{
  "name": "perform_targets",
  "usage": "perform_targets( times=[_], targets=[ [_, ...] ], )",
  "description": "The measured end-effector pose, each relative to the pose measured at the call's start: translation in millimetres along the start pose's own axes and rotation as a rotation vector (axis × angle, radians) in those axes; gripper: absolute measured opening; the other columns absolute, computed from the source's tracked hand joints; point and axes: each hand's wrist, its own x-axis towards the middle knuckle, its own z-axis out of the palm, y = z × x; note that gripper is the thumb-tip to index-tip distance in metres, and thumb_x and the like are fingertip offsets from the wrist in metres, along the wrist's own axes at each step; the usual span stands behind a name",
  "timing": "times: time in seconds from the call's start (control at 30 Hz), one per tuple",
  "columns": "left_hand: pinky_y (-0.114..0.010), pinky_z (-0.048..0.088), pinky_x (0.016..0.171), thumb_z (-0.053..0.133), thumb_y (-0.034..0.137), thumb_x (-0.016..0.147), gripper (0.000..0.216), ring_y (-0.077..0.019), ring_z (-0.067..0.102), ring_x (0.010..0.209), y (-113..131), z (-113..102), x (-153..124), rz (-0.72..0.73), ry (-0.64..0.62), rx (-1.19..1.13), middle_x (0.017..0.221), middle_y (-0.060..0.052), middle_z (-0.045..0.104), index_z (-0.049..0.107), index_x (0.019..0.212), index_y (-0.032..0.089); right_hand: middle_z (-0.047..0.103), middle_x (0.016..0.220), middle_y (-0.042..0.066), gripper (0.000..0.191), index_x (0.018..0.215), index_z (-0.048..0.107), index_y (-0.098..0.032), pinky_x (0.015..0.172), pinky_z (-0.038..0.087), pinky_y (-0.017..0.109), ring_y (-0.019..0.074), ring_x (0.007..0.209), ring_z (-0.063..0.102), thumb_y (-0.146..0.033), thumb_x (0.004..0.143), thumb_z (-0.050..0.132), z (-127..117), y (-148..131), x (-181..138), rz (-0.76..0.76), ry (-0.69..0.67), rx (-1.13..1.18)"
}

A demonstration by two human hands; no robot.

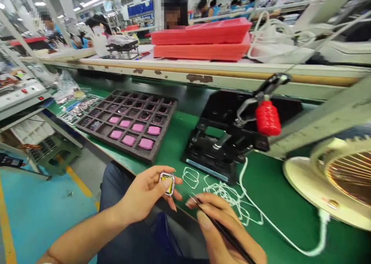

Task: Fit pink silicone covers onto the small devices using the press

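My left hand (147, 192) grips a small square watch case (167, 183) with a pale rim and yellow parts inside, the thumb lying over its face. My right hand (223, 225) holds dark tweezers (222, 233), their thin tips pointing toward the watch case but apart from it. Beyond the tweezers, a tangle of thin white gasket-like rings (228, 196) lies on the green bench top (185, 127). A couple of these rings sit apart, nearer the left hand.
A dark foam tray (156, 150) holds several pink pieces and dark frames. Behind the rings stands a black clamp press (214, 148) with a red handle (268, 118). At the right are a gold fan-like heater (307, 194) and its white cable (278, 229). Red foam slabs (199, 49) rest on the shelf.
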Motion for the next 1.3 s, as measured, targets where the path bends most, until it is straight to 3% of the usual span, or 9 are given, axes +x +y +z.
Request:
perform_targets(
  times=[0.1,0.23,0.37,0.53,0.67,0.8,0.93,1.13,1.3],
  targets=[
    [-0.031,0.066,0.069,0.082,0.038,0.094,0.036,-0.0163,0.075,0.077,-11.8,14.6,-3.0,-0.021,0.011,0.011,0.113,-0.013,0.082,0.072,0.120,0.016,0.077,0.112,0.008,0.013,0.106,0.082,-0.030,0.087,0.070,0.036,0.0245,0.103,0.077,-0.024,0.102,0.071,15.6,-4.8,7.3,-0.017,0.005,0.136],
    [-0.029,0.065,0.070,0.082,0.037,0.095,0.034,-0.0140,0.074,0.074,-14.0,15.4,0.1,-0.045,0.003,0.019,0.108,-0.010,0.082,0.071,0.119,0.016,0.076,0.123,0.011,0.023,0.117,0.081,-0.027,0.099,0.066,0.040,0.0267,0.116,0.075,-0.034,0.110,0.060,16.9,3.6,0.4,0.110,-0.028,0.179],
    [-0.029,0.065,0.070,0.082,0.032,0.095,0.030,-0.0133,0.075,0.072,-15.0,10.0,0.4,-0.062,-0.047,-0.007,0.105,-0.007,0.081,0.072,0.119,0.017,0.077,0.125,0.009,0.023,0.130,0.072,-0.029,0.095,0.068,0.036,0.0238,0.108,0.079,-0.035,0.111,0.061,10.9,10.4,-7.5,0.246,-0.012,0.243],
    [-0.029,0.067,0.070,0.081,0.028,0.096,0.027,-0.0173,0.077,0.085,-17.0,7.6,-2.5,-0.060,-0.076,-0.058,0.115,-0.011,0.081,0.073,0.119,0.017,0.076,0.124,0.006,0.013,0.106,0.082,-0.029,0.098,0.065,0.025,0.0199,0.115,0.075,-0.031,0.105,0.069,0.6,11.4,-1.5,0.065,-0.029,-0.062],
    [-0.029,0.067,0.067,0.080,0.028,0.096,0.026,-0.0190,0.078,0.086,-15.1,8.6,-5.2,-0.071,-0.084,-0.076,0.117,-0.013,0.081,0.073,0.119,0.017,0.079,0.116,0.004,0.015,0.114,0.081,-0.029,0.089,0.068,0.024,0.0189,0.103,0.079,-0.024,0.103,0.072,-6.5,11.2,-4.4,-0.012,-0.028,-0.116],
    [-0.029,0.067,0.066,0.085,0.033,0.092,0.035,-0.0186,0.078,0.083,-13.5,13.5,-9.5,-0.116,-0.048,-0.055,0.108,-0.010,0.081,0.074,0.120,0.017,0.080,0.118,0.005,0.024,0.118,0.078,-0.025,0.099,0.067,0.031,0.0209,0.105,0.080,-0.011,0.098,0.074,-6.0,5.1,-8.1,-0.161,0.012,-0.138],
    [-0.027,0.067,0.070,0.088,0.044,0.087,0.047,-0.0132,0.074,0.073,-11.7,20.4,-13.7,-0.179,-0.036,0.018,0.093,-0.004,0.079,0.075,0.122,0.016,0.076,0.129,0.009,0.036,0.127,0.076,-0.020,0.109,0.065,0.045,0.0294,0.126,0.073,-0.003,0.095,0.074,0.5,2.5,-6.3,-0.329,-0.140,-0.148],
    [-0.024,0.065,0.072,0.088,0.051,0.084,0.056,-0.0119,0.073,0.074,-9.8,24.5,-15.3,-0.201,-0.021,0.049,0.095,-0.006,0.081,0.074,0.123,0.014,0.074,0.134,0.009,0.037,0.129,0.076,-0.020,0.111,0.064,0.047,0.0293,0.126,0.072,-0.001,0.097,0.072,5.3,6.9,-9.6,-0.305,-0.162,-0.154],
    [-0.025,0.065,0.073,0.085,0.039,0.089,0.044,-0.0126,0.074,0.074,-11.7,23.2,-15.6,-0.208,-0.028,0.095,0.099,-0.007,0.082,0.075,0.124,0.014,0.075,0.134,0.009,0.038,0.128,0.076,-0.018,0.113,0.062,0.047,0.0299,0.129,0.071,0.002,0.096,0.071,0.2,8.0,-11.0,-0.303,-0.190,-0.163]
  ],
)
